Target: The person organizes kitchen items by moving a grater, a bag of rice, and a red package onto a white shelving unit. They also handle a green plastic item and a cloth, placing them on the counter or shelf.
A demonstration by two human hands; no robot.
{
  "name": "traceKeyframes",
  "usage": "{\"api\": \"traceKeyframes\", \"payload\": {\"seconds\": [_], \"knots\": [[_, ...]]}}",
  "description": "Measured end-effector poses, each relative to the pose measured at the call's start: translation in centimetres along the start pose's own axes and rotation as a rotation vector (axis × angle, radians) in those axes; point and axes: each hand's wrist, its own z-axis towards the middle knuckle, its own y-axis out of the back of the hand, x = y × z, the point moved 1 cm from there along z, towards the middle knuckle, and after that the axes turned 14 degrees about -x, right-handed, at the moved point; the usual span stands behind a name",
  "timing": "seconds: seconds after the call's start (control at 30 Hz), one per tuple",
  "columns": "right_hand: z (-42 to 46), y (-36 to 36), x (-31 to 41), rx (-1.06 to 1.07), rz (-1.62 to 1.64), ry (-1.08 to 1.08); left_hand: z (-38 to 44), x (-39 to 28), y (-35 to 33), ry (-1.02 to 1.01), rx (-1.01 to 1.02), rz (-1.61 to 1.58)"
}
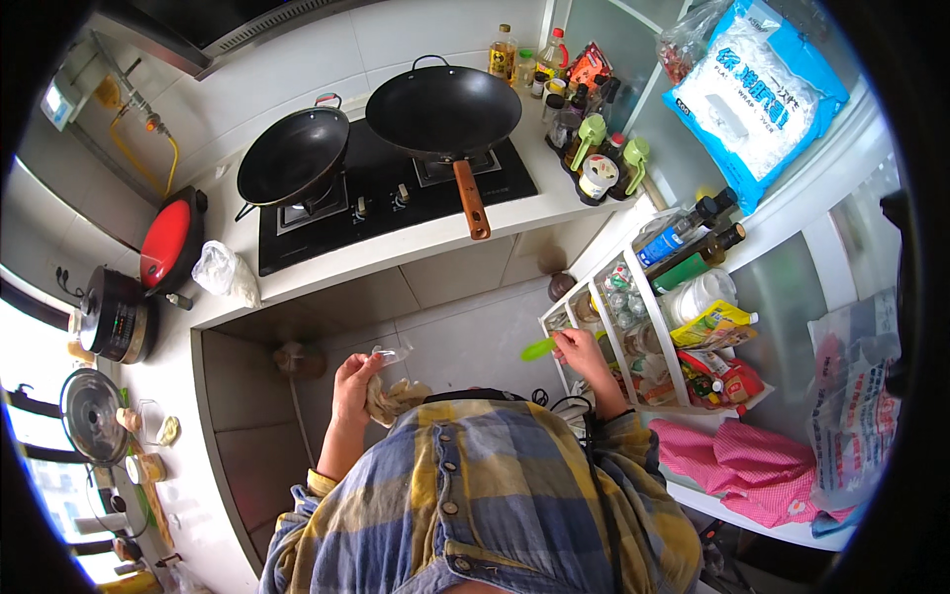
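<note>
My left hand (355,382), raised at the left of my body, grips a small piece of clear plastic (393,353) between thumb and fingers. A crumpled beige cloth (395,399) hangs just beside it; whether the hand also holds this cloth, I cannot tell. In my right hand (583,355) is a bright green plastic object (538,349), flat and rounded at its left end; the fingers hide part of it, so its exact kind is unclear. This hand is close to the white shelf rack on the right.
Two black woks (444,111) (297,157) sit on the gas hob (371,194). The white rack (653,319) holds bottles and packets, beside my right arm. Seasoning bottles (591,134) crowd the counter corner. A red electric pan (172,241) and a cooker (117,315) stand at left.
</note>
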Motion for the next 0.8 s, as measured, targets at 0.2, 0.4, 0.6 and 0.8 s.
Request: {"api": "traceKeyframes", "payload": {"seconds": [0.2, 0.4, 0.6, 0.8], "knots": [[-3.1, -0.4, 1.1, -0.132, 0.051, -0.106, 2.6, -1.3, -0.4, -0.033, 0.072, 0.072], [-6.4, -1.1, 1.6, -0.241, 0.079, -0.157, 6.6, -1.8, 0.9, -0.055, 0.175, 0.008], [-9.9, -1.4, 0.8, -0.362, -0.013, -0.165, 8.5, -3.0, 0.1, 0.027, 0.25, 0.047], [-13.3, -2.9, 2.2, -0.484, 0.055, -0.188, 8.1, -4.9, -0.5, 0.119, 0.372, 0.209]]}}
